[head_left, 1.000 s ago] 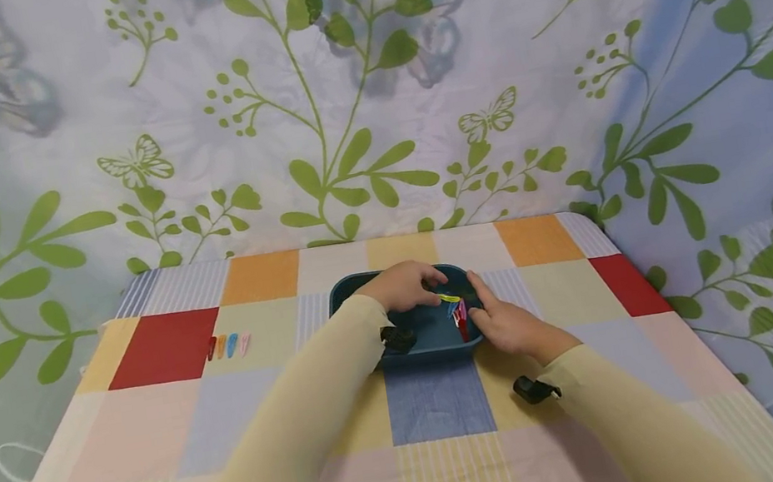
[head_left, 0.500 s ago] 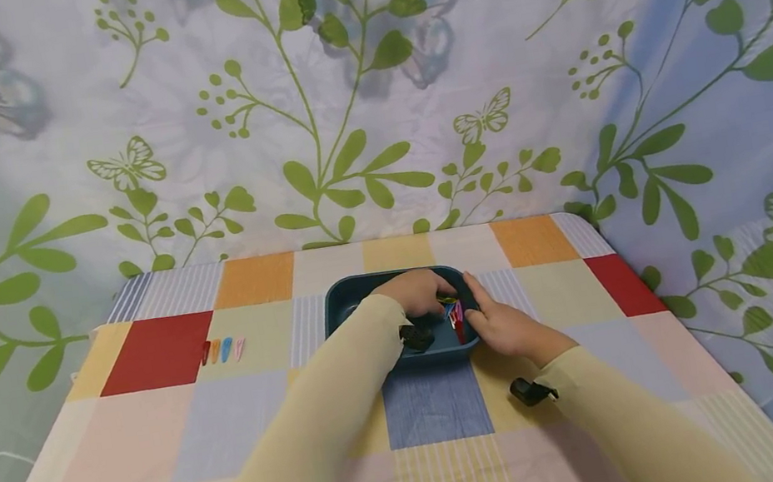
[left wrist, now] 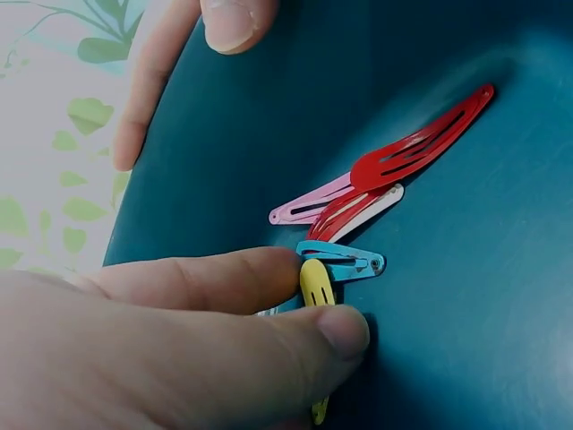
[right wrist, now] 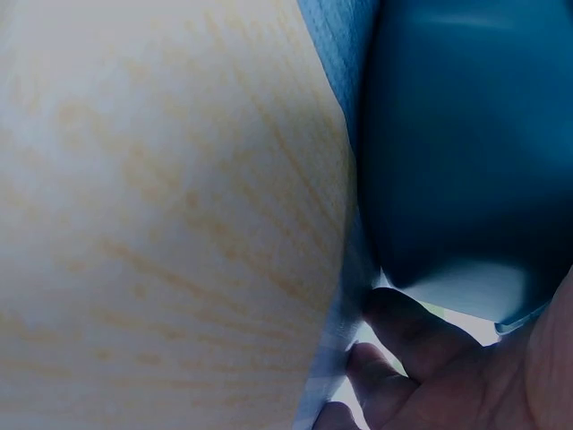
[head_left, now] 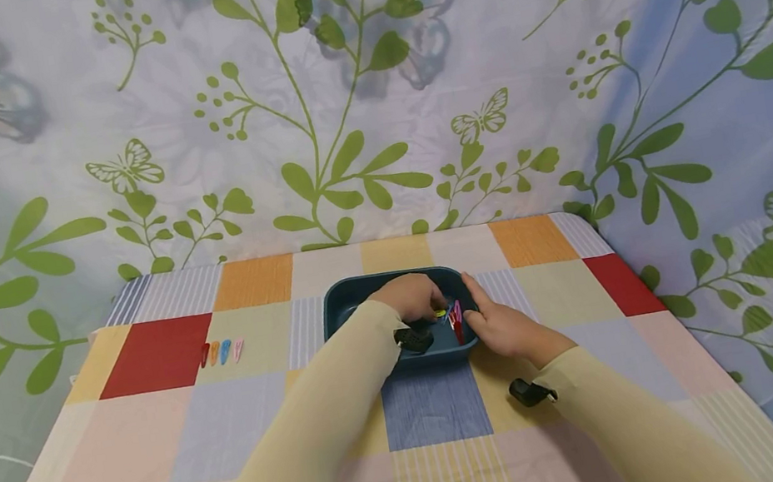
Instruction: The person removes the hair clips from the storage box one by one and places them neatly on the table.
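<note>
Inside a dark teal tray (head_left: 348,314), my left hand (head_left: 410,296) pinches a yellow snap hair clip (left wrist: 315,279) between thumb and index finger. Touching that clip is a blue hair clip (left wrist: 363,262). Beyond them lie a large red hair clip (left wrist: 421,148), a pink one (left wrist: 304,204), a smaller red one and a white one, overlapping in a pile on the tray floor. My right hand (head_left: 510,328) holds the tray's right end, its thumb (left wrist: 231,22) over the rim and its fingers along the outer wall.
Left of the tray, a row of hair clips lies on the patchwork tablecloth (head_left: 269,411): dark red (head_left: 204,355), orange (head_left: 214,352), blue (head_left: 225,351) and pink (head_left: 239,350). A leaf-patterned curtain (head_left: 363,93) hangs behind the table.
My left hand has reached down into the tray, its fingers coming to the yellow clip, then shifted slightly left. My right hand keeps its place on the tray's end.
</note>
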### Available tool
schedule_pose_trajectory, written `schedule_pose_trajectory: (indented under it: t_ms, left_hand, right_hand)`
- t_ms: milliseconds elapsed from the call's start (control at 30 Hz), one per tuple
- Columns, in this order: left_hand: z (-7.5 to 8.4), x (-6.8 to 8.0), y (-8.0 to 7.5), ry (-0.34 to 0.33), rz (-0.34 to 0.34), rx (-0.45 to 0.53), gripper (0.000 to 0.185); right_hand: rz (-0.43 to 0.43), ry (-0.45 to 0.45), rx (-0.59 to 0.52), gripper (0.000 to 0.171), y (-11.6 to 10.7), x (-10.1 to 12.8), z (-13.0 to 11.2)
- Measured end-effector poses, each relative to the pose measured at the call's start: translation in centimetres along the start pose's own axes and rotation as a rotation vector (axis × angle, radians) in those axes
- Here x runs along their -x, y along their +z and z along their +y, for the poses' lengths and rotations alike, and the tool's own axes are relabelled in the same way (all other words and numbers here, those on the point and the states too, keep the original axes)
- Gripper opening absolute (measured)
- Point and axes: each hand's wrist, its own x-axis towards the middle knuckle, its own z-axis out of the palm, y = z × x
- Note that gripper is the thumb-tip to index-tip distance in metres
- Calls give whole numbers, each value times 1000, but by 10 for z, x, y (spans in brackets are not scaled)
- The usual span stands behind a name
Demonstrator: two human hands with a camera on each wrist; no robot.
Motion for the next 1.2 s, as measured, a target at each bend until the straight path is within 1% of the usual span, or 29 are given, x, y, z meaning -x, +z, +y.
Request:
schedule_pose_trajectory:
  t_ms: [233, 400, 500, 667, 833, 933, 1067, 1200]
  left_hand:
    - [-1, 2, 0, -17, 4, -13, 31]
    - [-3, 1, 0, -13, -2, -23, 30]
    - [-7, -1, 2, -4, 10, -32, 26]
    - [-10, -5, 6, -9, 22, -60, 17]
    - [-4, -13, 8, 27, 38, -110, 19]
    - [-2, -15, 7, 47, 42, -143, 21]
    - [-3, -14, 7, 58, 46, -184, 17]
    - [-5, -9, 6, 56, 47, -192, 14]
  right_hand:
    - [-4, 0, -7, 70, 1, -1, 0]
    - [-2, -1, -5, 70, 4, -2, 1]
    - [-1, -1, -4, 70, 6, -3, 1]
    - [-8, -2, -3, 70, 4, -2, -1]
    - [7, 7, 1, 70, -3, 4, 2]
    - [4, 2, -2, 70, -5, 5, 3]
    - [-4, -3, -6, 71, -4, 3, 2]
    - [-13, -8, -14, 71, -1, 1, 1]
